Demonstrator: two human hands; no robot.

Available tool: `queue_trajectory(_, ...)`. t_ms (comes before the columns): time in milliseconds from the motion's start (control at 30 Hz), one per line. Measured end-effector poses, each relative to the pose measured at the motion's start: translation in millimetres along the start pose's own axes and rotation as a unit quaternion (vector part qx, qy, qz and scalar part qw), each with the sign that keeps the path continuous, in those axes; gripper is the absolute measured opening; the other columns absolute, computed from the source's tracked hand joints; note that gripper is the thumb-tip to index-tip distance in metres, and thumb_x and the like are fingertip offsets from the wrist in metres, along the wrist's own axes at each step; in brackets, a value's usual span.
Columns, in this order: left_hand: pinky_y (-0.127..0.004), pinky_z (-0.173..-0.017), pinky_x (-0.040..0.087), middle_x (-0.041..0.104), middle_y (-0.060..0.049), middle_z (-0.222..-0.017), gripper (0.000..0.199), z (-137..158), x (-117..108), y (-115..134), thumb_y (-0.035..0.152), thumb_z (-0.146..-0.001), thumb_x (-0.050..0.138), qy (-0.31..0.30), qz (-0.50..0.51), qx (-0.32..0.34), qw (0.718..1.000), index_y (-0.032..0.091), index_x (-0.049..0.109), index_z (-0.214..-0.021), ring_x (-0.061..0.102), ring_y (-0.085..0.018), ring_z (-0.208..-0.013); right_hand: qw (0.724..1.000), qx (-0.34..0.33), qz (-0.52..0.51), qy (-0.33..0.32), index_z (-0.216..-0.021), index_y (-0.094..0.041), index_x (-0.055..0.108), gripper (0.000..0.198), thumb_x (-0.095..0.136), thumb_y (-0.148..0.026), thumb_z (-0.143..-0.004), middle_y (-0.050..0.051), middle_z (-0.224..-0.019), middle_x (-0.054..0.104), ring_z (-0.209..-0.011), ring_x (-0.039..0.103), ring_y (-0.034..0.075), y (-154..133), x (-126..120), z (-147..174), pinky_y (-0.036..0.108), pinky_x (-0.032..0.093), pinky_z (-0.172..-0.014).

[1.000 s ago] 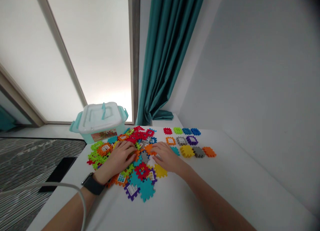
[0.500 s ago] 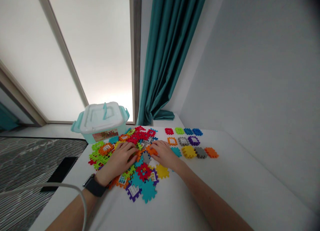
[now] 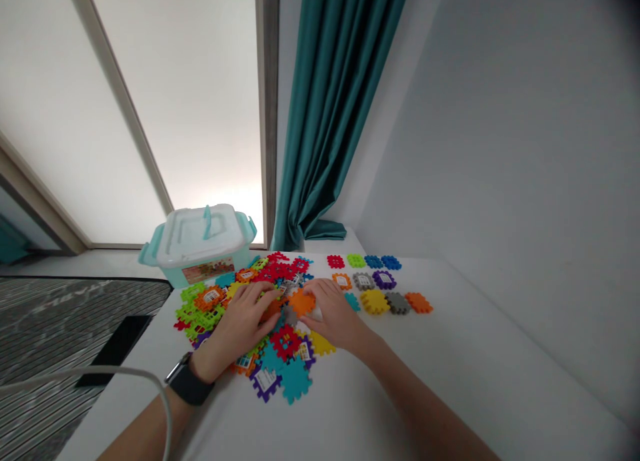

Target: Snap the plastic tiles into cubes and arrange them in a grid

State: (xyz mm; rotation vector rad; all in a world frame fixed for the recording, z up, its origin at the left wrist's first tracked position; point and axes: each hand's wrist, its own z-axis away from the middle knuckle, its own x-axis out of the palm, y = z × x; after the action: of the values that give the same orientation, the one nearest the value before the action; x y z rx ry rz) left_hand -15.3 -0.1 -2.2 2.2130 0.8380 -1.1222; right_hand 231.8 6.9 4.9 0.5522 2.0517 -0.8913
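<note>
Right hand [image 3: 336, 318] moved, pinching one orange piece [image 3: 301, 303].

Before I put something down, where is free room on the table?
The widest bare patch of table lies between the right arm, the rightmost orange piece and the wall. Another lies between this arm and the left arm, in front of the nearest turquoise piece. It is crowded around the left hand and right hand, where the pile spreads.

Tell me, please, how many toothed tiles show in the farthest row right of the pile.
4, beyond the right hand; left to right: red tile, lime-green tile, dark blue tile, brighter blue tile. Others may be hidden underneath.
</note>
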Motion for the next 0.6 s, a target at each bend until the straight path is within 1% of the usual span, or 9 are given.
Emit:
queue_trajectory(100, -0.045, -0.098, 0.049, 0.062, -0.012, -0.12, 0.023, 0.0, 1.4, 4.6, 0.024, -0.097, 0.057, 0.051, -0.002, 0.036, 0.998, 0.021, 0.062, -0.118, 0.058, -0.028, -0.114, 1.0, -0.005, -0.024, 0.001, -0.107, -0.023, 0.053, 0.032, 0.075, -0.029, -0.084, 0.01, -0.117, 0.063, -0.111, 0.057, 0.03, -11.8, -1.2, 7.7, 0.048, 0.045, -0.098)
queue_trajectory(200, -0.044, -0.095, 0.051, 0.062, -0.011, -0.118, 0.015, 0.0, 2.0, 6.3, 0.023, -0.1, 0.055, 0.083, -0.009, 0.066, 0.994, 0.021, 0.066, -0.11, 0.06, -0.027, -0.11, 0.999, 0.004, -0.045, -0.008, -0.106, -0.023, 0.051, 0.033, 0.075, -0.026, -0.084, 0.01, -0.12, 0.063, -0.115, 0.055, 0.03, -19.6, -1.1, 14.5, 0.048, 0.045, -0.1)
queue_trajectory(267, -0.044, -0.092, 0.052, 0.062, -0.011, -0.117, 0.015, 0.1, 1.6, 6.4, 0.024, -0.101, 0.054, 0.094, -0.011, 0.082, 0.992, 0.021, 0.067, -0.107, 0.06, -0.026, -0.109, 0.998, 0.014, -0.061, -0.005, -0.108, -0.024, 0.051, 0.034, 0.075, -0.023, -0.083, 0.01, -0.123, 0.062, -0.119, 0.055, 0.03, -22.2, -0.5, 17.8, 0.048, 0.045, -0.102)
queue_trajectory(433, -0.041, -0.087, 0.053, 0.062, -0.011, -0.114, 0.017, 0.6, 0.0, 5.5, 0.025, -0.103, 0.052, 0.114, -0.018, 0.105, 0.988, 0.021, 0.068, -0.107, 0.061, -0.025, -0.104, 0.994, 0.035, -0.103, 0.02, -0.108, -0.024, 0.052, 0.034, 0.074, -0.02, -0.081, 0.01, -0.127, 0.062, -0.125, 0.054, 0.029, -22.5, 3.7, 23.2, 0.046, 0.045, -0.106)
queue_trajectory(533, -0.04, -0.086, 0.054, 0.061, -0.011, -0.114, 0.017, 1.1, -0.6, 4.7, 0.024, -0.103, 0.053, 0.116, -0.024, 0.121, 0.986, 0.021, 0.069, -0.105, 0.061, -0.024, -0.102, 0.988, 0.047, -0.143, 0.027, -0.103, -0.025, 0.053, 0.028, 0.073, -0.022, -0.083, 0.009, -0.127, 0.063, -0.126, 0.055, 0.027, -21.8, 5.1, 25.8, 0.045, 0.044, -0.107)
queue_trajectory(600, -0.04, -0.086, 0.054, 0.061, -0.011, -0.115, 0.016, 1.7, -0.5, 5.2, 0.023, -0.102, 0.053, 0.112, -0.024, 0.128, 0.985, 0.022, 0.069, -0.103, 0.061, -0.024, -0.103, 0.982, 0.057, -0.175, 0.026, -0.098, -0.025, 0.053, 0.021, 0.07, -0.023, -0.085, 0.007, -0.123, 0.065, -0.122, 0.058, 0.026, -21.7, 4.9, 27.1, 0.044, 0.045, -0.105)
